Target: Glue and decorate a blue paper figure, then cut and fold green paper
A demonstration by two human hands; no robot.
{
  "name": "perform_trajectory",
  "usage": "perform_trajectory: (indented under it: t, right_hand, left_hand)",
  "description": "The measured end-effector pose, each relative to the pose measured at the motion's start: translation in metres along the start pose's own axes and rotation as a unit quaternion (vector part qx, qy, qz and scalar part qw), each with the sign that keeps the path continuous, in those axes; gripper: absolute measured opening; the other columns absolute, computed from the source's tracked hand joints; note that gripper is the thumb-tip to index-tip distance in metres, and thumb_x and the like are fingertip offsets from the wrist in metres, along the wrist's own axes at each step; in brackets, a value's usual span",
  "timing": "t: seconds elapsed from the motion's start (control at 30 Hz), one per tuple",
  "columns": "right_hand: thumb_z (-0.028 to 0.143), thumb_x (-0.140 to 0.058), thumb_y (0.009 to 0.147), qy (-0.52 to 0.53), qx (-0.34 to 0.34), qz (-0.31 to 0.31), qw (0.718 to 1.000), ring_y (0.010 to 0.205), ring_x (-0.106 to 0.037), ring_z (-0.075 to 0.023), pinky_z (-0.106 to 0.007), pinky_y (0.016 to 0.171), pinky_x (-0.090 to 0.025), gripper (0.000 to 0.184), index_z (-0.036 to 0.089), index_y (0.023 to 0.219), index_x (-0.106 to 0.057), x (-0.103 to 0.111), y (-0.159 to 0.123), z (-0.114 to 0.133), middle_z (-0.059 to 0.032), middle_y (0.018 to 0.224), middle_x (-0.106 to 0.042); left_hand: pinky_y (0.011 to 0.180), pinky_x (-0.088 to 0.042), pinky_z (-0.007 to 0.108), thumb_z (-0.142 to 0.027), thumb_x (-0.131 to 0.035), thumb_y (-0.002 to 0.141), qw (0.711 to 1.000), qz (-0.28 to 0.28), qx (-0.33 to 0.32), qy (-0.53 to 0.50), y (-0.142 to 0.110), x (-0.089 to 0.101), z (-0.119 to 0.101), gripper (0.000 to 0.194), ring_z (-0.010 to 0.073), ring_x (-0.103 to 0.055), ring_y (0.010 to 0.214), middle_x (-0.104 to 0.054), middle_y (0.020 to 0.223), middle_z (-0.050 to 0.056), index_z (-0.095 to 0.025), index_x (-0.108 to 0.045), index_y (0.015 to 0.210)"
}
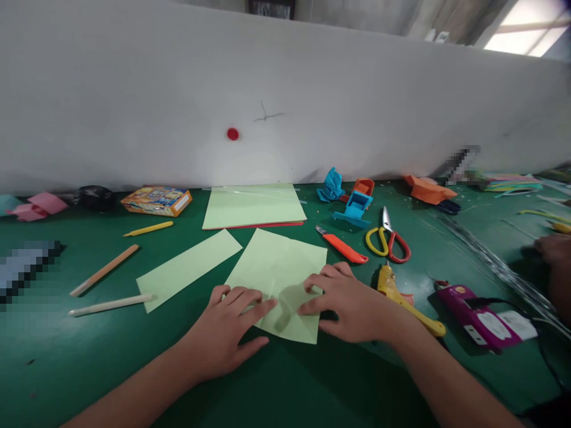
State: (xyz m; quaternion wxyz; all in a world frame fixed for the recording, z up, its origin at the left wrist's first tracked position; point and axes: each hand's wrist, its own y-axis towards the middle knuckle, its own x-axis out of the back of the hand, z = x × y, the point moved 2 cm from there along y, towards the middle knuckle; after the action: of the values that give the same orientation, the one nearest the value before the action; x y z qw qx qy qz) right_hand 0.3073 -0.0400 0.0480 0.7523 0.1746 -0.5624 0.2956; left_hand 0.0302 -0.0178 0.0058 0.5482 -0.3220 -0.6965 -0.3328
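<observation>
A pale green sheet of paper (285,261) with crease lines lies on the green table in front of me. My left hand (236,315) rests on its lower left edge, fingers apart and thumb off the sheet. On the right part of the paper, my right hand (339,300) presses with spread, bent fingertips. A narrow pale green strip (190,270) lies just left of the sheet. Behind it sits a stack of pale green paper (254,205) with a red sheet showing underneath.
Right of the paper lie a box cutter (345,248), scissors (388,238), a yellow glue gun (401,300) and a purple device (484,318). Glue sticks (104,270), a yellow pencil-like stick (149,229) and a box (157,201) are on the left. Another person's hand (557,252) shows at far right.
</observation>
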Motion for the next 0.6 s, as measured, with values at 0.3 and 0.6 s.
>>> perform_trajectory:
  t: [0.3,0.6]
  right_hand:
    - [0.026,-0.059,0.098,0.079,0.057,0.031,0.995,0.091,-0.063,-0.0206,-0.034,0.082,-0.04,0.02,0.026,0.102,-0.079,-0.0091,0.0046,-0.0014,-0.0037,0.089,-0.071]
    - [0.016,-0.062,0.088,0.115,0.054,0.016,0.992,0.091,-0.065,-0.0212,-0.034,0.083,-0.045,0.014,0.021,0.095,-0.073,-0.0092,0.0033,-0.0019,-0.0043,0.093,-0.072]
  left_hand:
    - [0.099,-0.04,0.046,-0.046,-0.064,0.096,0.999,-0.003,-0.008,-0.031,0.0001,0.0025,0.0034,0.047,0.0316,-0.057,0.122,-0.062,0.136,0.008,-0.033,-0.058,0.141]
    - [0.118,-0.033,0.052,-0.039,-0.061,0.098,0.998,0.026,-0.035,-0.036,0.0024,0.0024,0.0027,0.055,0.0315,-0.044,0.146,-0.047,0.16,0.007,-0.031,-0.047,0.151]
